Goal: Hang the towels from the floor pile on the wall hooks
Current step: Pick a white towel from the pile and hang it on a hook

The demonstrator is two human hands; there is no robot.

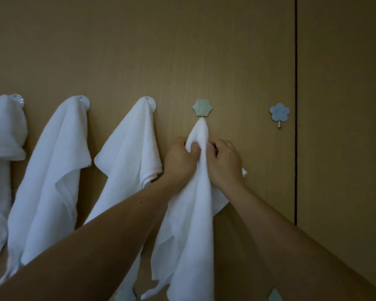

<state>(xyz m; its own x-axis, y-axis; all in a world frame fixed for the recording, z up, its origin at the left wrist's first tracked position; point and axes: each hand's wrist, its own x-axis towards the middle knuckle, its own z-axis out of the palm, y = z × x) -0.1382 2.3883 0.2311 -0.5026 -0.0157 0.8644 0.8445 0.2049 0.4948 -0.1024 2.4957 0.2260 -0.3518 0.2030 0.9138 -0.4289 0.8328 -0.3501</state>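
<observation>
A white towel hangs from its bunched tip, which touches the metal pin under the green hexagonal hook. My left hand grips the towel's neck from the left, and my right hand pinches it from the right, both just below the hook. Three more white towels hang on round hooks to the left: one at the far left, one in the middle and one beside my left hand. A blue flower-shaped hook to the right holds nothing.
The hooks are stuck on a tan wooden panel. A dark vertical seam runs down the panel right of the blue hook. Two more pale hook shapes peek in at the bottom edge.
</observation>
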